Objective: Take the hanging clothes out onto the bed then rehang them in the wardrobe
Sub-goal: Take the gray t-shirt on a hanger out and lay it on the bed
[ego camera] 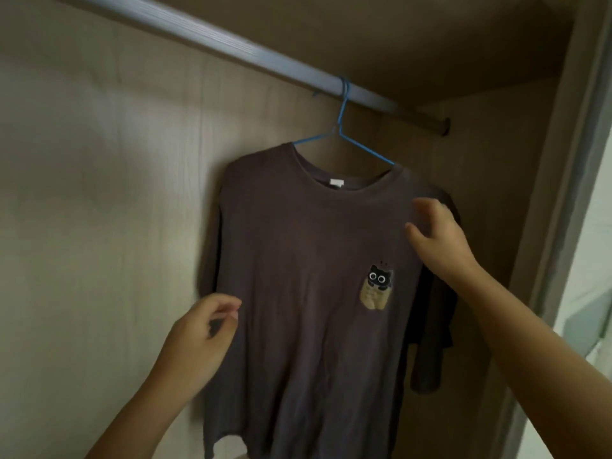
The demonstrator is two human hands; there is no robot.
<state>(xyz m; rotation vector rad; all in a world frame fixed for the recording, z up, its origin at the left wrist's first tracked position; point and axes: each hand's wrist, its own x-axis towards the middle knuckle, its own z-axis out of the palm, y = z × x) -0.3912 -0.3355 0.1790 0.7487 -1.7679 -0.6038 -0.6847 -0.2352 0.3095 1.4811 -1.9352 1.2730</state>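
A dark grey-brown T-shirt (pixel 298 276) with a small cat print on the chest hangs on a blue wire hanger (pixel 344 134). The hanger is hooked over the wardrobe rail (pixel 231 44). My right hand (pixel 437 236) rests against the shirt's right shoulder with its fingers spread and grips nothing. My left hand (pixel 202 336) is at the shirt's left edge, near the sleeve. Its fingers are loosely curled, thumb and fingertips a little apart, with no fabric visibly pinched. A second dark garment (pixel 433 342) hangs behind the shirt, mostly hidden.
The wardrobe's pale wood-grain back panel (pixel 99 193) fills the left. Its side wall (pixel 496 193) and the door frame (pixel 569 160) close in on the right. The rail to the left of the hanger carries nothing.
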